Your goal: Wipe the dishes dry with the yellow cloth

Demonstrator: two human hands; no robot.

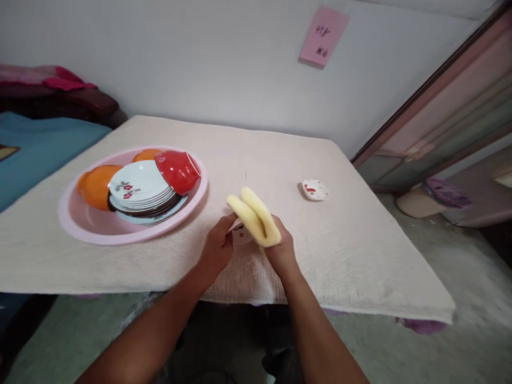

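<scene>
As the left hand [216, 249] grips a dish [241, 235], the right hand [281, 249] grips a sponge [254, 217].

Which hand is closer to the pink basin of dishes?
The left hand. It sits just off the right side of the pink basin, not touching it. The right hand, holding a yellow cloth, is farther away, beyond the left hand.

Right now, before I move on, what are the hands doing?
Left hand: closed, holding a small white dish.
Right hand: closed, holding a folded yellow sponge against the dish.
</scene>
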